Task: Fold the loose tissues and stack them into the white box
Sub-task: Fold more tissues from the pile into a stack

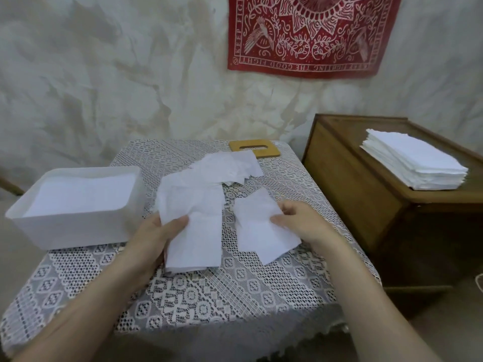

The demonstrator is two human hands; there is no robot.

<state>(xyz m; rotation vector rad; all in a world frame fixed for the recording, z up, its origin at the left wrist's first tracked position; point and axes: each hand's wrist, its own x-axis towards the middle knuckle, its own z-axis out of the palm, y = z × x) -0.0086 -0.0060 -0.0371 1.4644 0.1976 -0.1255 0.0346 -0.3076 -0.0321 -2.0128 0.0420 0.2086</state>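
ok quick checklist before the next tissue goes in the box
1. left hand grips left tissue: ok
2. right hand pinches right tissue: ok
3. box open, lid off: ok
4. room in box: ok, its tissues lie below the rim
5. held tissues folded neatly: not ok, edges uneven
6. pile finished: not ok, loose tissues remain

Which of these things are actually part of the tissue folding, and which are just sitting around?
In the job: white box, loose tissue pile, long tissue held by left hand, small tissue held by right hand.
Lying about: slotted wooden lid, tissue stack on wooden cabinet, red wall hanging.
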